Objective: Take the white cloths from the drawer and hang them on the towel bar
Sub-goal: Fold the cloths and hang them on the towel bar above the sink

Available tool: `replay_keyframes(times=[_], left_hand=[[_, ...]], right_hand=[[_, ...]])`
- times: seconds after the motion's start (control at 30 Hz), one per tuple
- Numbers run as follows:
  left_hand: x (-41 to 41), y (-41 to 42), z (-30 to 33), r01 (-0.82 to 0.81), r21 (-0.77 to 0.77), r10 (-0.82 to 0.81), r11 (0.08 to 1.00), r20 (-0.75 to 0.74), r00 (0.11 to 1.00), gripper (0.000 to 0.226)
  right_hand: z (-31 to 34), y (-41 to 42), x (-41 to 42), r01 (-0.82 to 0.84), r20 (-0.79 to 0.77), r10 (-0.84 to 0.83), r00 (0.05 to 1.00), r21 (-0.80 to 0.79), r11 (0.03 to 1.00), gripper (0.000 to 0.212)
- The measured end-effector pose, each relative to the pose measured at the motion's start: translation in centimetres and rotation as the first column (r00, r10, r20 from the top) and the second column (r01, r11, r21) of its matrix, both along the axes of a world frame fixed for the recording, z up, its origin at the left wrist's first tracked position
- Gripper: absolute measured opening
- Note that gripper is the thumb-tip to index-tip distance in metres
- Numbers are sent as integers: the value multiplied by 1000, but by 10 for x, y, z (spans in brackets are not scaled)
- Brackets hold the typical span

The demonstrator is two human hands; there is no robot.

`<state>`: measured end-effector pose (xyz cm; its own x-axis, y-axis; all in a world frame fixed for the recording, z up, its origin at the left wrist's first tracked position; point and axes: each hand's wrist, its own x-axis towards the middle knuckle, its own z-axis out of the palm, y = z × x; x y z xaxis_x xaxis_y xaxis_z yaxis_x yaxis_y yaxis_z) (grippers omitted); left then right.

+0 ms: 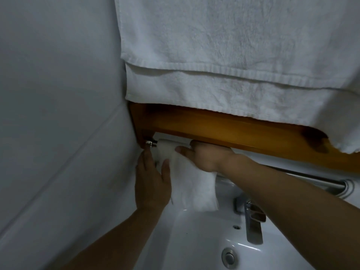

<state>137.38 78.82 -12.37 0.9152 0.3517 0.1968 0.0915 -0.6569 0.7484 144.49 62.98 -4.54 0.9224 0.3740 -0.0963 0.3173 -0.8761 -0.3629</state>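
A white cloth (191,184) hangs over the left end of the chrome towel bar (311,179), just under a wooden shelf. My left hand (152,182) lies flat against the cloth's left edge with straight fingers, its thumb on the front of the cloth. My right hand (206,156) rests on top of the cloth at the bar. Its thumb points left along the cloth and its fingers curl over the bar, mostly hidden under the shelf. A second, striped cloth (348,187) hangs at the bar's right end. No drawer is in view.
A large white towel (233,55) hangs from above and covers part of the wooden shelf (233,127). Below are a white sink (194,240) with a chrome faucet (253,225) and drain (228,257). A white wall (58,114) stands close on the left.
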Motion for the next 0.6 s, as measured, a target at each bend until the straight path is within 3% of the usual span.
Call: replay_keyframes(times=[0.07, 0.17, 0.27, 0.33, 0.43, 0.6], left_hand=[[5, -15, 14, -6, -278, 0, 961, -23, 1000, 69], [8, -29, 22, -57, -332, 57, 942, -11, 998, 65], [9, -37, 28, -110, -431, 106, 895, -35, 994, 64], [12, -37, 34, -145, -487, 143, 862, -40, 989, 56], [22, -26, 42, -164, -394, 187, 904, 21, 982, 36], [47, -11, 55, -183, -55, 184, 982, 31, 982, 25]], right_hand=[[-2, -3, 0, -2, 32, 0, 999, 61, 998, 60], [-8, -8, -2, -26, 133, 8, 991, 133, 991, 54], [-9, -24, -8, 1, 171, -18, 985, 97, 995, 48], [-12, -43, -14, 92, 216, -106, 971, 76, 993, 59], [-19, -73, -25, 188, 367, -155, 917, -55, 981, 72], [-18, -105, -47, 207, 375, -100, 922, -259, 943, 73]])
